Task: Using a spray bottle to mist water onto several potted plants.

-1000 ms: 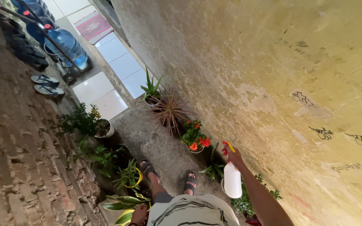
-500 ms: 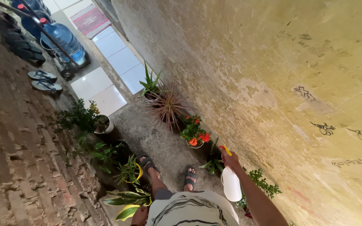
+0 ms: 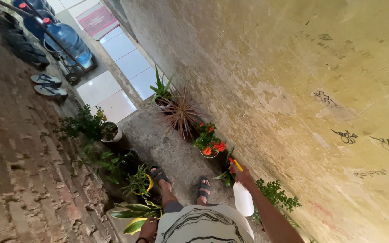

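The white spray bottle (image 3: pixel 243 199) hangs in the right hand (image 3: pixel 241 175), whose fingers are wrapped around its neck below a yellow and red trigger head (image 3: pixel 235 164); the bottle body is plain white, with no label visible on the side that shows; it sits just above a dark-leaved potted plant (image 3: pixel 226 175) at the foot of the yellow wall (image 3: pixel 293 90); beside that stands a pot of red flowers (image 3: pixel 209 143), then a spiky reddish-brown plant (image 3: pixel 181 114) and a green aloe-like plant (image 3: pixel 162 92) farther along the wall. The left hand (image 3: pixel 148 230) is low at the frame's bottom edge, near broad yellow-green leaves (image 3: pixel 133 216); whether it is spread or curled I cannot tell. Two sandalled feet (image 3: pixel 181 182) stand on the concrete path; across it, more potted greens (image 3: pixel 109 148) line the brick wall (image 3: pixel 14 171). Dark scribbled marks (image 3: pixel 370 141) dot the yellow wall; farther off lie white floor tiles (image 3: pixel 113 81), a pink mat (image 3: pixel 96 20), blue water jugs (image 3: pixel 68 42) on a trolley, and flip-flops (image 3: pixel 46 85).
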